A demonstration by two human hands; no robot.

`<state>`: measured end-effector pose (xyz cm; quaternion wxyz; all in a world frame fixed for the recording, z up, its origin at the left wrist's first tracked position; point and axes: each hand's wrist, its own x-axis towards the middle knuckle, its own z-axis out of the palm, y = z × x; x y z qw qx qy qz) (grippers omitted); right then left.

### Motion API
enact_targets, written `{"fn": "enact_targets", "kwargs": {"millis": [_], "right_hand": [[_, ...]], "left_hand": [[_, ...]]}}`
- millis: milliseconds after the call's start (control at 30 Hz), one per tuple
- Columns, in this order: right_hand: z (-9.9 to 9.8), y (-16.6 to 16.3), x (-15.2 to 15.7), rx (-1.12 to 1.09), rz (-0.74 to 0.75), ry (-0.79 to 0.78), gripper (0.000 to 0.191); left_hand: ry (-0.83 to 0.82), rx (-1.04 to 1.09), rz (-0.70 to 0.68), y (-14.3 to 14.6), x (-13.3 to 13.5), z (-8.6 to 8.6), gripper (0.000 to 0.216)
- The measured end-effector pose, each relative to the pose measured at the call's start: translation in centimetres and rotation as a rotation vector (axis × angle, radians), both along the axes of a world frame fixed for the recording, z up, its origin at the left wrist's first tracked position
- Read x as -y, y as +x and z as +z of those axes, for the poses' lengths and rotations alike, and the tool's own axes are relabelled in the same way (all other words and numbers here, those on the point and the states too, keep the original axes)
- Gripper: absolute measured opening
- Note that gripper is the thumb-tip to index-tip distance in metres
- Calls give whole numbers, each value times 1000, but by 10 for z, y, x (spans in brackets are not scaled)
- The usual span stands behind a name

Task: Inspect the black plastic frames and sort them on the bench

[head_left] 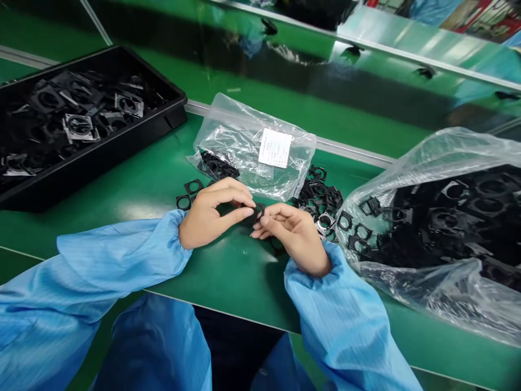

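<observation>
My left hand (211,214) and my right hand (288,231) meet over the green table, both in blue sleeves. Their fingertips pinch one small black part (257,209) between them; its shape is mostly hidden by the fingers. Just behind the hands lies a small clear bag (252,146) with a white label and a few black pieces inside. A few loose black square frames (188,194) lie left of my left hand. A heap of black frames (321,198) sits right of the small bag.
A black tray (101,157) of black and silver frame parts stands at the left. A large clear bag (443,228) of black frames fills the right side. A metal rail (354,151) runs behind, with a green conveyor beyond it. The table edge is close to my body.
</observation>
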<state>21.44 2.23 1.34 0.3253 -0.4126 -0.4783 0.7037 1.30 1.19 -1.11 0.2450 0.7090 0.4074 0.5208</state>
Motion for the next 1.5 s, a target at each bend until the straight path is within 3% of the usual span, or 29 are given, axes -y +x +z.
{"fn": "enact_targets", "kwargs": {"millis": [233, 400, 1000, 1500], "right_hand": [[-2, -3, 2, 30, -149, 15, 45], [-2, -6, 4, 4, -71, 0, 51], [-1, -4, 5, 47, 122, 111, 44], [-5, -1, 5, 137, 220, 199, 29]], "left_hand": [[197, -120, 113, -4, 1, 8, 3], [180, -194, 73, -1, 2, 6, 10], [192, -355, -81, -3, 2, 2, 8], [299, -498, -55, -6, 2, 5, 12]]}}
